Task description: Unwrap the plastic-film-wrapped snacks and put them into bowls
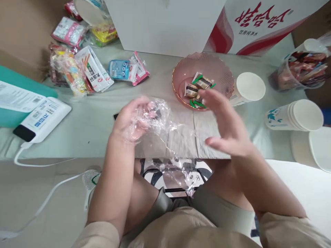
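Observation:
Crumpled clear plastic film point(161, 117) is wrapped about the fingers of my left hand point(134, 120), and a long loose part of it hangs past the table's front edge over my lap. My left hand's fingers are curled around the film. To the right, my right hand point(229, 124) is spread, thumb and fingers apart, with nothing in it. Its fingertips are by the front right part of a pink, gold-rimmed bowl point(219, 69). Inside the bowl lie several small wrapped snacks point(191, 90) with green and brown packaging.
Snack packets point(95, 70) are piled at the back left, near a white power bank point(43, 119) with a cable. White boxes point(165, 24) stand behind the bowl. Paper cups point(250, 86) and a tub of wrapped snacks point(301, 69) are on the right. A dark object is partly hidden behind my left hand.

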Demonstrator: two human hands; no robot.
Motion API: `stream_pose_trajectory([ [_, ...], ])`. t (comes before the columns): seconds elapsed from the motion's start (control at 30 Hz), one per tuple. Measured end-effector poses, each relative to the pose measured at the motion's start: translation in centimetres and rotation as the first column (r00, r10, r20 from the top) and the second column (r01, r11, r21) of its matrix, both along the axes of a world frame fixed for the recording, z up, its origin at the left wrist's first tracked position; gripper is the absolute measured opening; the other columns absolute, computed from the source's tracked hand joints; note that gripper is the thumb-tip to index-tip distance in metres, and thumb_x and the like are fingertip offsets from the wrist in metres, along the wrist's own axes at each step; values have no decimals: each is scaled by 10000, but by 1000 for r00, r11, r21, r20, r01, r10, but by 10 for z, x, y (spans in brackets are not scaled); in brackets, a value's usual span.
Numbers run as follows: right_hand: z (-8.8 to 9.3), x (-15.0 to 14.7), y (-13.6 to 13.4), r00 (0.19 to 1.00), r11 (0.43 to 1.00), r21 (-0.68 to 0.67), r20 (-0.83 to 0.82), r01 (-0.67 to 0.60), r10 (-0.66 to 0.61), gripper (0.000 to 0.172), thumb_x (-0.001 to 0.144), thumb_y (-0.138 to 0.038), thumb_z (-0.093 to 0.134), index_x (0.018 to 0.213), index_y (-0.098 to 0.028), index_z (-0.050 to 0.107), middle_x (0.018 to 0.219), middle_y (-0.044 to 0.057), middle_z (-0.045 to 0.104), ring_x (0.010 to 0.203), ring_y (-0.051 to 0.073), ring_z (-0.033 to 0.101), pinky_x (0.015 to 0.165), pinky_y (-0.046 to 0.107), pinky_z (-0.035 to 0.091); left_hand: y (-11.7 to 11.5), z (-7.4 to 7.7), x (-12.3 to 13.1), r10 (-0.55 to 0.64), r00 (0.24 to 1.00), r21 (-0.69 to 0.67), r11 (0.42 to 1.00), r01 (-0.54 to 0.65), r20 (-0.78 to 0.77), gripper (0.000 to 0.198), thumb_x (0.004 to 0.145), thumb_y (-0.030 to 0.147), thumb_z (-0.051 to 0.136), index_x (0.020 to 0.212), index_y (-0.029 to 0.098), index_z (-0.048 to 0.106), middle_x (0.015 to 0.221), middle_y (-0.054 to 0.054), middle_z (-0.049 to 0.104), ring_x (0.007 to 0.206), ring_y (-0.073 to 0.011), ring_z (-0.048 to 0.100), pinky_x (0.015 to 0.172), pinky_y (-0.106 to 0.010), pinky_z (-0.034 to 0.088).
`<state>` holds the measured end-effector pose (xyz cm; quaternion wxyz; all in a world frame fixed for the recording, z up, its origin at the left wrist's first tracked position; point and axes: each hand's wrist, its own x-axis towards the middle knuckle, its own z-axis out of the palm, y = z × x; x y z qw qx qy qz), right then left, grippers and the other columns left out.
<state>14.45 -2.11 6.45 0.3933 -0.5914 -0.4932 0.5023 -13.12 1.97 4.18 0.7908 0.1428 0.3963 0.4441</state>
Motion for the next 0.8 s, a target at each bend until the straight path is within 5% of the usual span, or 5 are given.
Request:
stream_pose_trajectory([
  [0.23,-26,-36,-36,982,998,38,183,-45,38,300,868,-465,737,1023,-210,774,647,10,701,568,162,644,598,290,512,-4,-7,22,-165,977,-38,986,161,-134,249,925,331,665,759,191,544,698,19,618,472,-75,566,383,-169,391],
  [0.4,-44,-12,-46,969,970,-22,-53,241,-241,312,905,-517,675,802,-227,724,545,-5,612,452,139,549,471,278,441,-7,-21,20,-257,948,89,957,277,-186,540,887,691,626,944,163,720,923,-109,783,846,-260,790,700,-329,643],
  [0.5,-51,0,-47,927,938,-79,-143,338,-346,300,901,-525,683,815,-240,714,567,-4,618,483,147,582,491,286,479,-17,-26,26,-397,882,148,885,441,-253,545,760,614,822,1054,160,761,1085,-143,808,987,-305,801,777,-356,658],
  [0.63,-51,10,-49,935,953,-112,-191,282,-299,432,894,-635,646,837,-215,726,628,34,686,513,172,648,528,321,530,-23,-27,40,-226,900,203,927,316,-373,290,761,417,867,769,168,718,788,-52,774,637,-142,740,529,-195,547],
  [0.8,-43,26,-56,933,956,-22,-210,293,-291,583,847,-766,613,746,-201,716,468,17,579,357,138,487,400,294,360,-8,-19,39,44,951,237,971,31,-305,456,923,433,687,564,199,532,377,88,319,274,-26,236,308,-164,165],
])
